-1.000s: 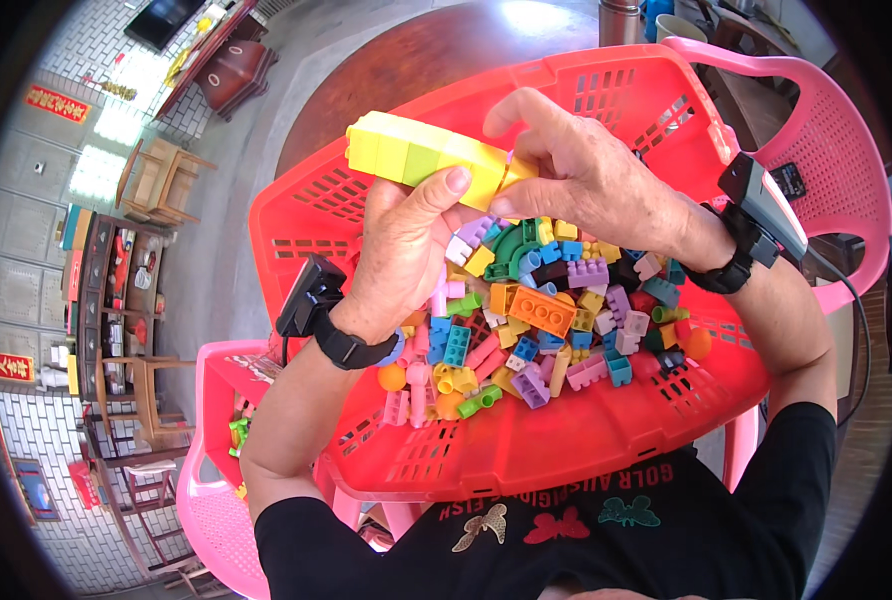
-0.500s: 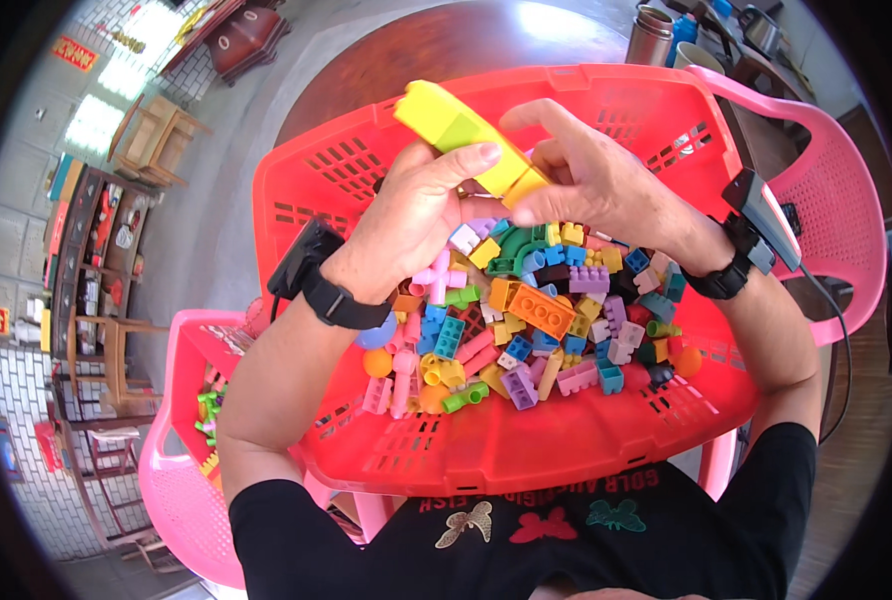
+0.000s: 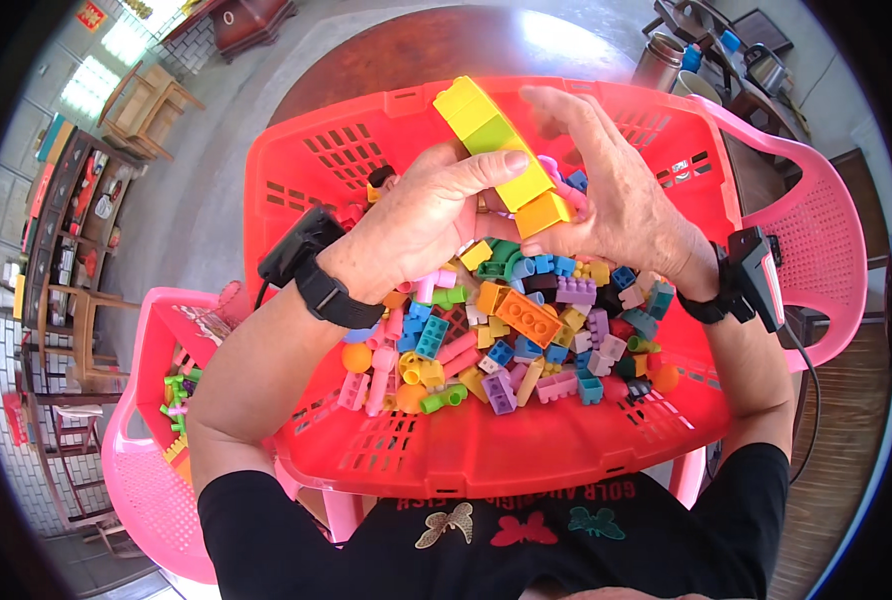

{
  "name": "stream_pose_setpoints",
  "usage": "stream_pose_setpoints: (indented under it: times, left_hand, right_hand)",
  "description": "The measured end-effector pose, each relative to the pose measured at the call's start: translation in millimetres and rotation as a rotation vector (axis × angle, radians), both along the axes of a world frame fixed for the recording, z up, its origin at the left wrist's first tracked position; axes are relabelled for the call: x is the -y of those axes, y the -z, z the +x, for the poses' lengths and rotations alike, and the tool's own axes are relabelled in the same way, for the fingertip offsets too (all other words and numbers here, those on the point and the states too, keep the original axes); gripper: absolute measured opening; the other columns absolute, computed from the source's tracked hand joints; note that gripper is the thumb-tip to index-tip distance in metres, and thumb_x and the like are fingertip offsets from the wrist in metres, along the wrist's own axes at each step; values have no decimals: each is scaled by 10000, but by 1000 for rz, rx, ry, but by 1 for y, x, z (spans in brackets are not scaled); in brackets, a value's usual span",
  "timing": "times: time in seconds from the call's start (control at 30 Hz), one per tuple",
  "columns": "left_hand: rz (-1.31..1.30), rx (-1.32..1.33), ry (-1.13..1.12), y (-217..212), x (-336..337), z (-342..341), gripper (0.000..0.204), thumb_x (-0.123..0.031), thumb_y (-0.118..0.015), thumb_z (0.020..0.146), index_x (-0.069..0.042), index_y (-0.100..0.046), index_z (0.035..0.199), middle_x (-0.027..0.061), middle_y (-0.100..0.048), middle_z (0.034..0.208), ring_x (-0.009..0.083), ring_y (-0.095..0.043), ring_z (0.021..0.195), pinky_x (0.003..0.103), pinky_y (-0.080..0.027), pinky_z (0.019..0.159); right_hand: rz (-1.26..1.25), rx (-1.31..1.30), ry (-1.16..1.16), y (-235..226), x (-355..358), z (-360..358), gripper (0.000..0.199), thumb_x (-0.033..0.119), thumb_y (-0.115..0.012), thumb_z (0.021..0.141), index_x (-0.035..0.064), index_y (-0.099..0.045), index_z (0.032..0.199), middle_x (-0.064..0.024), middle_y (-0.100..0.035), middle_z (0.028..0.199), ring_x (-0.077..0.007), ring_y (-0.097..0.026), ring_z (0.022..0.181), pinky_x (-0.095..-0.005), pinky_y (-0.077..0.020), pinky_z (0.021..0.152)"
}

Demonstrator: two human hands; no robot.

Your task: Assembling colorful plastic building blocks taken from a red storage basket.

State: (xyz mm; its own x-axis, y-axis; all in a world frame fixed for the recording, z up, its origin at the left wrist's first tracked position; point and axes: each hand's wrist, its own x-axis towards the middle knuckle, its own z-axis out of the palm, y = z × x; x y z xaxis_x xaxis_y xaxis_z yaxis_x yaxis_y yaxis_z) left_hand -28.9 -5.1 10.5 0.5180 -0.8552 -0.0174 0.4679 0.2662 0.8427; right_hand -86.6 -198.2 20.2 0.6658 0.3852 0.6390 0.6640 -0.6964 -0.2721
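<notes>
My left hand (image 3: 416,215) is closed round a stack of building bricks (image 3: 496,145), mostly yellow with a yellow-green one in it. Its thumb presses along the stack's near face. The stack tilts, its upper end leaning left and its lower end towards my right hand (image 3: 611,185). That hand's fingers are spread apart on the right of the stack, the thumb close under the yellow brick (image 3: 544,213) at the lower end; whether the thumb touches it I cannot tell. Below both hands lies a pile of coloured bricks (image 3: 528,318), a large orange one among them.
The pile sits in a red plastic basket (image 3: 446,455). A round brown table (image 3: 386,60) stands beyond it. A pink chair (image 3: 816,235) is at the right; another pink chair (image 3: 156,495), holding a pink container with bricks, is at the left. A steel flask (image 3: 658,62) stands far right.
My right fingers have opened out from their bend near the stack. The stack is steeper, and its lowest yellow brick now shows more plainly. The whole view has shifted slightly.
</notes>
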Motion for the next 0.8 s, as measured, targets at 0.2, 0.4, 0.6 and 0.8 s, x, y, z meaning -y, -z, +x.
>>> stream_pose_setpoints:
  times: [0.2,0.4,0.6,0.8]
  left_hand:
    - [-80,-21,-43,8,-2,8,361,-233,-559,932,-32,-455,1213,119,-578,1148,236,-582,1077,402,-517,894]
    - [-170,46,-118,5,0,7,333,-200,-556,934,-62,-461,1222,87,-561,1197,232,-545,1137,419,-475,954]
    - [-198,-76,-91,1,0,7,299,-181,-588,915,-27,-498,1155,90,-567,1130,226,-572,1075,411,-500,925]
    - [-123,-56,80,5,-5,11,432,-236,-594,911,-73,-427,1274,85,-543,1203,238,-538,1139,420,-445,983]
  right_hand:
    - [229,-270,59,-10,-3,-7,718,198,-814,640,38,-408,1210,-147,-526,1016,-273,-598,824,-358,-512,735]
    - [400,-495,52,-6,-3,-7,446,126,-811,635,35,-468,905,-82,-515,849,-218,-547,736,-339,-463,620]
    - [231,-285,-96,-8,1,-3,434,119,-803,647,37,-479,924,-82,-470,880,-238,-532,778,-331,-458,647]
    - [189,-199,-108,-16,1,-5,909,230,-877,555,51,-392,1303,-89,-471,1151,-165,-548,917,-308,-468,722]
